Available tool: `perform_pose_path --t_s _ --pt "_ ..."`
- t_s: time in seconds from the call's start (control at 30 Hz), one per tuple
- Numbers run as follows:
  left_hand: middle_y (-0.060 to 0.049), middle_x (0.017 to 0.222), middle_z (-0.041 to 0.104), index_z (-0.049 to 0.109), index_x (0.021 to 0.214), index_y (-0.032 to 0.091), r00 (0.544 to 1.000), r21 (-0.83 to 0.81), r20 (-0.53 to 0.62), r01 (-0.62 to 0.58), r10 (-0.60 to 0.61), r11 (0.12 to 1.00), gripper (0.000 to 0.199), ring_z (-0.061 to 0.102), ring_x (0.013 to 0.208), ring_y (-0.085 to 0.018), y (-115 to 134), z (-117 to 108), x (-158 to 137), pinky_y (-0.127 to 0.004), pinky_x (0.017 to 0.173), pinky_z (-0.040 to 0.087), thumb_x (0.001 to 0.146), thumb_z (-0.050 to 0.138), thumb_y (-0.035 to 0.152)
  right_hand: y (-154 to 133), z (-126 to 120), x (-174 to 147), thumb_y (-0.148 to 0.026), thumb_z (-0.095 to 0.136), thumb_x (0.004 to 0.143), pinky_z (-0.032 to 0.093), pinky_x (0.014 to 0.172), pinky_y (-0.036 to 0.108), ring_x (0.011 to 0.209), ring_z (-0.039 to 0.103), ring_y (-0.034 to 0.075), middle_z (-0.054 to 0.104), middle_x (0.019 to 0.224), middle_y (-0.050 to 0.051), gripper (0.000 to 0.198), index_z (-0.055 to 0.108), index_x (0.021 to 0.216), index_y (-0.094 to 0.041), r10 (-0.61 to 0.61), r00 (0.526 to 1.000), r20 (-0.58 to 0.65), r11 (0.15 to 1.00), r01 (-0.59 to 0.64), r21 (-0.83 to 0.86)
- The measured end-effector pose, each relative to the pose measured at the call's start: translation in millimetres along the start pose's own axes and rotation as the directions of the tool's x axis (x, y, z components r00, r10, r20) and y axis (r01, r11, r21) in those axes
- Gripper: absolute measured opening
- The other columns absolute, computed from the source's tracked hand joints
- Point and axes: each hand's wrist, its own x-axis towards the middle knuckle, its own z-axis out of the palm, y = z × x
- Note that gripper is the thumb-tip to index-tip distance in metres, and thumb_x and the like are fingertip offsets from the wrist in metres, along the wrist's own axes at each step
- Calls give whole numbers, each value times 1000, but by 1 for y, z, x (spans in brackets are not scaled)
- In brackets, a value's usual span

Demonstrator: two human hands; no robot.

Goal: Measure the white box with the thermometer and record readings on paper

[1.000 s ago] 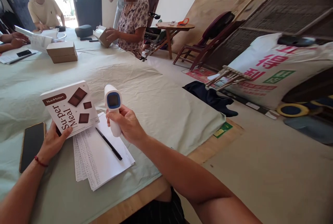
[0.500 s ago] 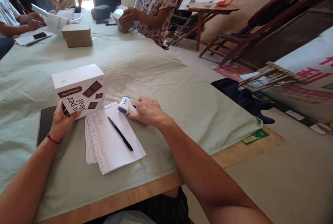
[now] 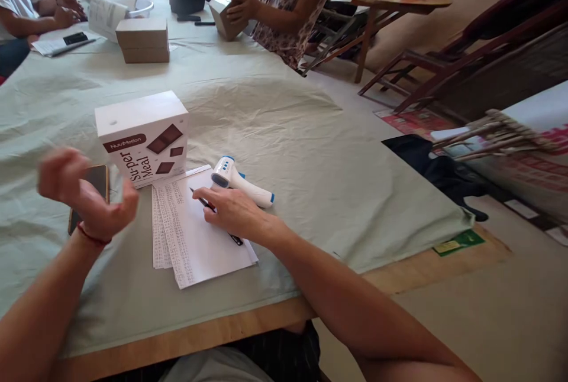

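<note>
My left hand (image 3: 89, 196), blurred by motion, is raised beside the white NutriMotion box (image 3: 142, 130), with its thumb apart from the loosely bent fingers and nothing in it. Behind that hand lies a dark phone (image 3: 98, 184), partly covered. My right hand (image 3: 235, 210) is over the stack of paper sheets (image 3: 199, 258), its thumb and fingers closing on a black pen (image 3: 236, 240) that lies along the page. The pen's tip shows ahead of the fingers. Just beyond this hand a white and blue infrared thermometer (image 3: 248, 188) rests on the cloth, untouched.
A pale green cloth (image 3: 302, 151) covers the table. At the far end stand a brown carton (image 3: 142, 42) and a dark case (image 3: 186, 0). Another person's hand (image 3: 243, 8) holds a box there. Chairs and a small wooden table (image 3: 394, 3) are to the right.
My left hand has let go of the white box and lifted away, leaving it standing. My right hand has released the thermometer and moved left onto the pen. The camera view has shifted slightly.
</note>
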Motion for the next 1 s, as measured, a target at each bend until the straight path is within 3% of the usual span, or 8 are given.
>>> perform_pose_path --t_s 0.03,0.1,0.17,0.3,0.4,0.63,0.83,1.0 --pt "-7 113 64 54 109 20 996 -9 26 -89 89 996 33 57 118 -29 13 -1 -4 -52 107 40 79 66 23 4 0 1 -10 51 84 44 67 29 74 61 17 68 88 5 30 65 108 -22 -35 996 -85 997 41 72" --pt "-3 92 68 60 100 22 850 -61 262 -458 457 887 12 66 90 -21 42 1 -18 -40 89 51 88 59 20 13 1 5 -12 46 87 49 76 30 81 63 17 68 94 5 32 65 109 -22 -55 960 -274 960 127 250" --pt "-11 102 70 62 104 15 741 -4 509 -506 438 862 18 67 95 -24 68 7 -35 -40 87 52 93 59 29 21 4 9 -16 46 88 52 82 32 89 64 18 67 100 6 35 62 118 -22 -25 915 -404 887 206 413" --pt "-27 147 48 55 132 6 487 -61 812 -479 323 876 84 43 139 -39 91 22 -68 -50 111 37 83 56 74 24 10 10 -28 62 85 54 84 33 91 62 19 63 105 7 43 55 127 -23 11 861 -508 784 308 540" --pt "-30 155 34 44 144 2 413 -87 861 -454 296 887 100 30 147 -41 93 29 -81 -56 118 25 83 48 81 13 11 4 -35 66 85 53 79 33 79 59 17 62 92 4 26 63 109 -23 73 820 -567 771 314 554" --pt "-30 150 44 43 146 0 431 16 872 -496 230 868 94 39 141 -44 109 34 -85 -60 113 34 88 49 73 -23 29 4 -35 49 84 50 59 32 59 55 15 56 64 -1 26 69 96 -22 244 952 -183 450 56 891" --pt "-40 138 50 50 136 -14 557 155 800 -551 222 820 98 53 130 -46 115 33 -100 -51 103 48 88 50 71 -17 39 10 -27 56 70 49 59 30 60 55 14 62 69 0 11 63 77 -22 309 930 -197 622 -41 782" --pt "-37 140 49 48 141 -8 590 246 799 -494 113 834 86 51 131 -48 118 32 -102 -55 102 49 91 56 61 -13 39 7 -27 57 73 48 56 29 59 54 14 61 67 -1 4 58 73 -23 254 933 -253 748 -24 663"
